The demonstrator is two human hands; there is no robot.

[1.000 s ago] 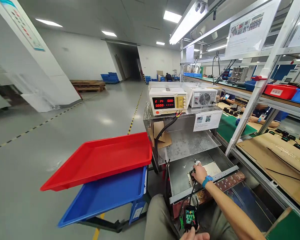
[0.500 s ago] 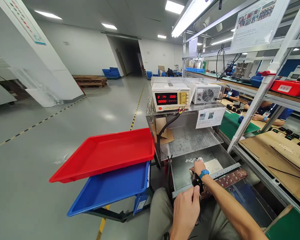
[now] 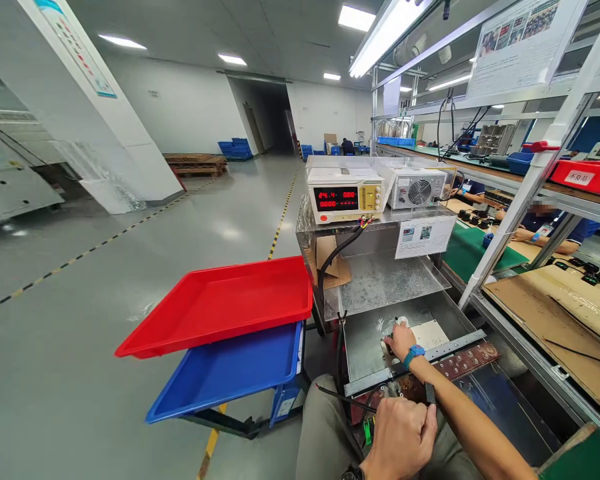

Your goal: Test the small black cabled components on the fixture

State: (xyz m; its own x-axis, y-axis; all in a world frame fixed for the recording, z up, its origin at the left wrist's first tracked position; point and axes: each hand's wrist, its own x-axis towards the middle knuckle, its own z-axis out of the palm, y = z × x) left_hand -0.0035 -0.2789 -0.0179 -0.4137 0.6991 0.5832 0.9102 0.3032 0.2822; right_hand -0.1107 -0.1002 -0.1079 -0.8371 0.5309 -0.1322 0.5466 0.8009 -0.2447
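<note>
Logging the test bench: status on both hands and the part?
Right hand reaches into the steel tray, pressing on the white fixture. Left hand is fisted near the lap, with a green board peeking beside it. Black cable crosses the knee.

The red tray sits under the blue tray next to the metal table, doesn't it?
Not quite. The head view shows the red tray on top, with the blue tray underneath it. Both do sit beside the metal table.
</note>
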